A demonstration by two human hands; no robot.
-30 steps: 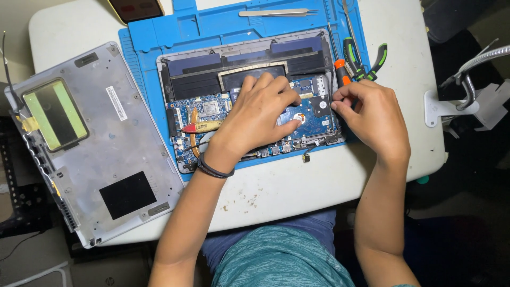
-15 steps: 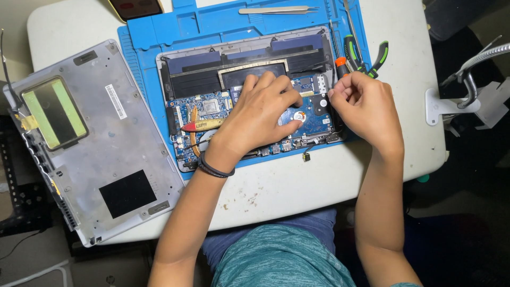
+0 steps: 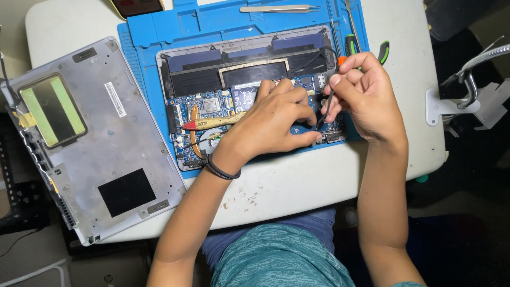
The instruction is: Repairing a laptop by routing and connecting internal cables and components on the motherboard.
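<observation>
While two bare forearms reach up from the bottom of the frame over a teal shirt, both hands meet at the centre of a white worktop [image 3: 297, 186]. Nearest, the left forearm wears a dark band at the wrist. Above it the left hand [image 3: 271, 125] lies palm down on an opened laptop [image 3: 212, 101], fingers curled together and pressing on the blue circuit board at the lower right of its interior; whether it pinches anything cannot be told. Just right of it, the right hand [image 3: 366, 95] is closed around a thin dark tool [image 3: 325, 110], held like a pen, its tip pointing down onto the board just beside the left fingertips. A red and tan flat tool [image 3: 210, 123] lies across the board, left of the left hand. Beneath the laptop sits a blue mat [image 3: 149, 69]. At left, the removed grey bottom cover [image 3: 95, 143] lies tilted, overhanging the worktop edge. Farther up, green-handled tools [image 3: 382, 50] rest at the mat's right edge, and metal tweezers [image 3: 279, 8] lie along the top of the frame.
</observation>
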